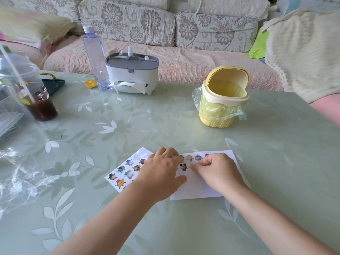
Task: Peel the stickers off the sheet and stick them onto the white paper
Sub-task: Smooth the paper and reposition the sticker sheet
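White paper (199,189) lies on a green, leaf-patterned table (165,116), with a sticker sheet (123,172) just beside it on the left. A person's left hand (161,174) rests palm down across the gap between the two, fingers loosely extended and holding nothing, the thumb lying on the paper's left edge. The right hand (216,172) sits on the paper with its fingers curled, thumb and forefinger pinching an orange sticker (191,166) low against the page; whether it already touches cannot be told. Several placed stickers (194,157) line the paper's far edge, with another below them near the left hand. About a dozen cartoon figures are visible on the sheet. Farther back stand a yellow bin (223,102), a tissue box (132,74), a bottle (94,57) and, at far left, a cup (35,92) of dark drink.
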Motion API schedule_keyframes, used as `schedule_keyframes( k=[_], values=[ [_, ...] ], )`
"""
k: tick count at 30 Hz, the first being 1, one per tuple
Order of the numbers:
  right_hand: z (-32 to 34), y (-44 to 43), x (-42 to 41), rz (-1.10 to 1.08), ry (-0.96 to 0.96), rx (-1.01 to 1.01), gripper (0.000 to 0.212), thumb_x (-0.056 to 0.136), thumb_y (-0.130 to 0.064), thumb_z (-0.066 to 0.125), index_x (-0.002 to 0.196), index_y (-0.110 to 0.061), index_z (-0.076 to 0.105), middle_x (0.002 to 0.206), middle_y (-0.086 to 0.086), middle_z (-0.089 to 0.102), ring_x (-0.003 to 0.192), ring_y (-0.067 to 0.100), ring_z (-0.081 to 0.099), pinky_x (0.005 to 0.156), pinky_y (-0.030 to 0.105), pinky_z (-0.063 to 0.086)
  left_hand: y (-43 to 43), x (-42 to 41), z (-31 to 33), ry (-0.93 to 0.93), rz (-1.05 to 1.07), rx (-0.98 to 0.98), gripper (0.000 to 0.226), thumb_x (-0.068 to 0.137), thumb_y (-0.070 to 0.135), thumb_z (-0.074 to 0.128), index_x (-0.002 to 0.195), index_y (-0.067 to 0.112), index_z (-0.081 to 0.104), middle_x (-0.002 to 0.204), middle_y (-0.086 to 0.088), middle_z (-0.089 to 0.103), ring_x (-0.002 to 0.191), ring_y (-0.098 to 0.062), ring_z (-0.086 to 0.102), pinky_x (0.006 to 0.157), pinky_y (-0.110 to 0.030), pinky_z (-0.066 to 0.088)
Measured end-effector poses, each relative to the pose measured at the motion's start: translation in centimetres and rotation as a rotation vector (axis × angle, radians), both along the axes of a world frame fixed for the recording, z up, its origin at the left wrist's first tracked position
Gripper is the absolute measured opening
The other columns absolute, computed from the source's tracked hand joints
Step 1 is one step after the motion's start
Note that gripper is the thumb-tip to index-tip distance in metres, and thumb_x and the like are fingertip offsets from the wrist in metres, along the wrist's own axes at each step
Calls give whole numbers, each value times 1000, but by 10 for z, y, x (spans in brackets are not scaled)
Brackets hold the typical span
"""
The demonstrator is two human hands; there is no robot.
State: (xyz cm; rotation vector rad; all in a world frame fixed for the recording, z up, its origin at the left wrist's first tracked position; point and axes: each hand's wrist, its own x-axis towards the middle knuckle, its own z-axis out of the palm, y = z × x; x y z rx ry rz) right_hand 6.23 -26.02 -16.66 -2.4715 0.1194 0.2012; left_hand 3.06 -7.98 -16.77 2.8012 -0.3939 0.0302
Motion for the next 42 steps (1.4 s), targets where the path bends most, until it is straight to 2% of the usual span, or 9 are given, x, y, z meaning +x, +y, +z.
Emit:
schedule_keyframes(
  k=[5, 9, 13, 16, 24, 30, 37, 40, 42],
  values=[
    [3, -2, -8, 34, -198, -148, 27, 81, -53, 76, 91, -32, 63, 92, -14, 62, 88, 12, 60, 71, 30, 48, -2, -3, -4, -96, -54, 6, 53, 97, 44, 51, 146, 28, 38, 143, 11, 37, 132, -14, 29, 107, -25, 26],
    [-14, -13, -15, 336, -564, -229, 6, 89, -35, 70, 89, -30, 73, 90, -11, 60, 82, 17, 59, 63, 35, 51, -4, -8, -12, -89, -117, -55, 41, 96, 32, 48, 136, 33, 51, 128, 12, 52, 120, -14, 44, 94, -35, 47],
    [-24, -25, -21, 508, -678, -398, 35, 93, -36, 45, 110, -29, 75, 94, -6, 60, 85, 22, 55, 65, 37, 51, -8, -12, -20, -159, -94, -24, 45, 91, 31, 35, 129, 26, 59, 118, 9, 59, 110, -17, 53, 81, -36, 55],
    [-27, -29, -27, 520, -671, -456, 37, 93, -39, 43, 113, -26, 72, 104, -4, 61, 92, 22, 55, 68, 37, 53, -9, -14, -21, -210, -105, 45, 47, 91, 32, 35, 129, 27, 61, 117, 8, 58, 105, -16, 56, 80, -28, 51],
    [-26, -29, -31, 533, -611, -472, 43, 93, -41, 41, 118, -22, 70, 111, -3, 63, 96, 21, 53, 70, 36, 54, -16, -11, -19, -195, -105, 102, 50, 90, 34, 36, 132, 22, 61, 116, 4, 56, 102, -19, 56, 83, -35, 53],
    [-17, -24, -33, 522, -514, -502, 41, 92, -43, 38, 118, -26, 66, 109, -6, 59, 96, 23, 54, 70, 37, 50, -12, -15, -13, -198, -106, 159, 47, 87, 48, 40, 116, 28, 72, 111, 9, 63, 100, -13, 62, 62, -22, 49],
    [-12, -24, -24, 567, -399, -553, 58, 91, -52, 26, 138, -31, 52, 114, -1, 50, 102, 25, 47, 80, 41, 46, -9, -15, -21, -142, -104, 82, 62, 92, 55, 27, 140, 30, 57, 132, 7, 56, 124, -16, 50, 63, -35, 55],
    [-10, -26, -26, 588, -385, -563, 60, 92, -53, 25, 142, -30, 51, 117, 0, 50, 105, 24, 46, 82, 40, 46, -12, -17, -18, -165, -73, 123, 60, 92, 53, 25, 137, 31, 58, 128, 9, 58, 121, -14, 54, 53, -29, 42],
    [-9, -27, -28, 604, -364, -552, 61, 93, -52, 24, 141, -27, 52, 122, 1, 50, 109, 25, 46, 86, 40, 46, -14, -19, -16, -153, -77, 153, 65, 91, 55, 19, 141, 31, 54, 130, 10, 54, 123, -13, 51, 58, -26, 36]
  ],
)
